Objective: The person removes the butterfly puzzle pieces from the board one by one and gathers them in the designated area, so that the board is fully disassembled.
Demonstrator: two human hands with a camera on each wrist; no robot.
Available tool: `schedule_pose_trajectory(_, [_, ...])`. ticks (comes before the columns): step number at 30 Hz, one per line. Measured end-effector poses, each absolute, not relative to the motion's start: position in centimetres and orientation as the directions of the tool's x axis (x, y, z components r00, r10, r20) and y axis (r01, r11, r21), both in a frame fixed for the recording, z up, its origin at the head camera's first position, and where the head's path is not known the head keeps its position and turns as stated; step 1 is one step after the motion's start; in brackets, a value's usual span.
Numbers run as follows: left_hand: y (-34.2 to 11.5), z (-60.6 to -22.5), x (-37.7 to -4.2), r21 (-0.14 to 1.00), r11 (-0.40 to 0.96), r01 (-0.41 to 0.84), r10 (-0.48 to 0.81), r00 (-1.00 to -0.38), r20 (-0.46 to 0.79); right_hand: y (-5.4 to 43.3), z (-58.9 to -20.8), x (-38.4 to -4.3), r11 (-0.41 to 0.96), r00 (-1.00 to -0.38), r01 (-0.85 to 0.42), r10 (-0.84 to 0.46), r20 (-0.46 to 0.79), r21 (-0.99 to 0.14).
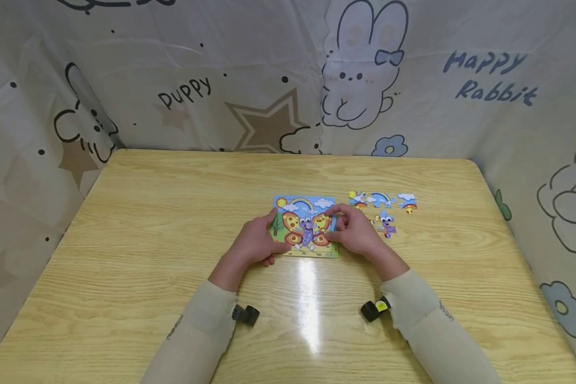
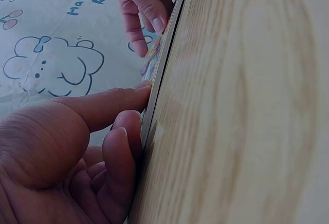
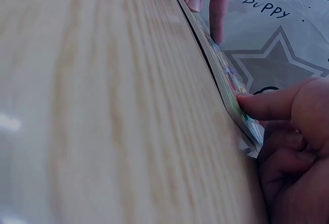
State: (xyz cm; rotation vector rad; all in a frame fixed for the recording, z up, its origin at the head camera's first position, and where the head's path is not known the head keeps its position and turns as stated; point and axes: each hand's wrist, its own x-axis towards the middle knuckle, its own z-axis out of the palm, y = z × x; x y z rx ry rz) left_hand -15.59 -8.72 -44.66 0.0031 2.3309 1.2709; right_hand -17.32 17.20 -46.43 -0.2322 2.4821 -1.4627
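One puzzle; cloth: "Puppy", "Happy Rabbit".

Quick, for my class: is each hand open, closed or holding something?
Left hand: closed, holding the butterfly puzzle by its left edge.
Right hand: touching its right side; whether it grips cannot be told.

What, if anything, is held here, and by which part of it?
The puzzle is held by its left side, in the left hand. The right hand is at its right side; whether it grips there cannot be told.
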Motion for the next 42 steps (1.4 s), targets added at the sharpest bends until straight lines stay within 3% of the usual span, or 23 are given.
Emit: schedule_pose_trajectory(42, [-8.54, -44.60, -15.22, 0.795, 0.578, -0.185, 0.231, -0.897, -0.377, 17.11, -46.03, -17.48, 0.545, -0.950, -0.021, -0.271, -0.152, -0.838])
